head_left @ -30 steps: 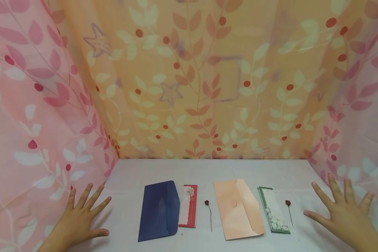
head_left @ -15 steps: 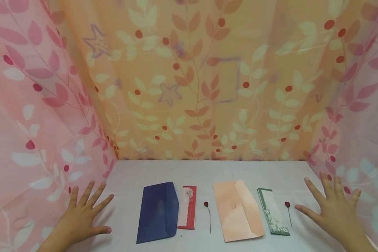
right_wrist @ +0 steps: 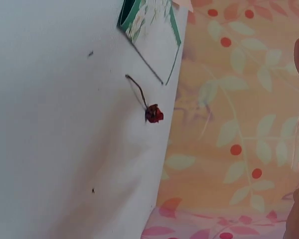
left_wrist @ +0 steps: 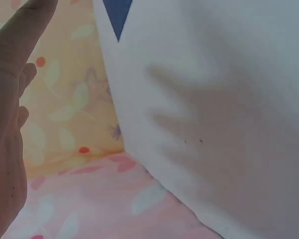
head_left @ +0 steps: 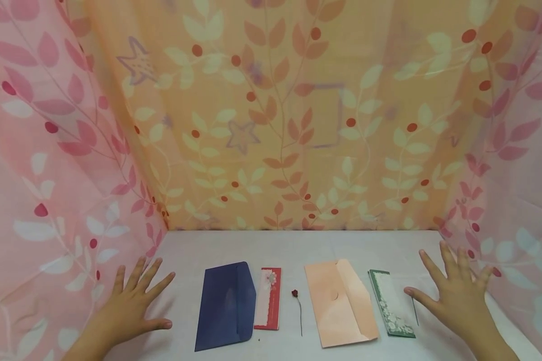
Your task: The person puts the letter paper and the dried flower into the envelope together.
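My left hand (head_left: 128,308), fingers spread, hovers left of a dark blue envelope (head_left: 223,306) and holds nothing. Beside that envelope lies a red card (head_left: 268,298) with a pale floral panel. A dried red rose (head_left: 295,294) on a thin stem is near the middle, followed by a peach envelope (head_left: 339,303) with its flap to the right. A green-edged floral card (head_left: 392,303) comes after it. Spread and holding nothing, my right hand (head_left: 458,296) is over the right side; its thumb hides the bloom of a second rose (right_wrist: 153,113) in the head view.
A white cloth (head_left: 235,245) covers the table. Patterned curtains stand round it: an orange one (head_left: 280,150) at the back, a pink one (head_left: 72,175) at left and another pink one (head_left: 519,165) at right. Small dark specks dot the cloth.
Both hands have moved inward, the right one further, so its thumb now covers the right rose's bloom in the head view. The envelopes, cards and roses stay in place.
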Demonstrator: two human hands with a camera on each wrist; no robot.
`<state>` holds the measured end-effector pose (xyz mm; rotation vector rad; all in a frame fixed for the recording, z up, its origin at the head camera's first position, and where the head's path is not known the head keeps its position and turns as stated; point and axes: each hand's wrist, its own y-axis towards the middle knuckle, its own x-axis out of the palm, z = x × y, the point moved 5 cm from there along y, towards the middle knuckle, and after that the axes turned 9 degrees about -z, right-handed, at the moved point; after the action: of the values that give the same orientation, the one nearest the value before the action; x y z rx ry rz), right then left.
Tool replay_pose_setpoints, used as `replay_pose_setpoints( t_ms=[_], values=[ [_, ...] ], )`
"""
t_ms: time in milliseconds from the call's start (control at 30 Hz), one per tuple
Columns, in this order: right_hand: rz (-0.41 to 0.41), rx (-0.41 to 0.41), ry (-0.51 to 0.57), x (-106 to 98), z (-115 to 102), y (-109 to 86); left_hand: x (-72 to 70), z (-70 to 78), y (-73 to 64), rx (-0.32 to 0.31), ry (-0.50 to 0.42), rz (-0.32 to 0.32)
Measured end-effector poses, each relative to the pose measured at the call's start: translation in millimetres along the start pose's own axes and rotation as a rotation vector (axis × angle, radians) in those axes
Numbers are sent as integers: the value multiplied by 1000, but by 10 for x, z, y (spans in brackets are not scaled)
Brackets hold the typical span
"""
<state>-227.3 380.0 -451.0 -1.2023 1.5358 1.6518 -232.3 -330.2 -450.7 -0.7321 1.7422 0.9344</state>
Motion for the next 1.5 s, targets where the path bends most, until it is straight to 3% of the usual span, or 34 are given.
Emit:
replay_pose_setpoints(
  t_ms=[400, 633, 1067, 1233, 1500],
  values=[
    [23, 0, 47, 26, -140, 42, -30, 274, 232, 29, -106, -18],
    [19, -17, 82, 38, -212, 36, 26, 465, 369, 55, -192, -30],
    [33, -40, 114, 50, -381, 50, 85, 605, 623, 10, -420, -166],
    [14, -56, 132, 109, -454, 49, 158, 715, 698, 36, -476, -225],
    [2, -107, 145, 149, -716, 131, 138, 829, 791, 93, -519, -224]
  ],
)
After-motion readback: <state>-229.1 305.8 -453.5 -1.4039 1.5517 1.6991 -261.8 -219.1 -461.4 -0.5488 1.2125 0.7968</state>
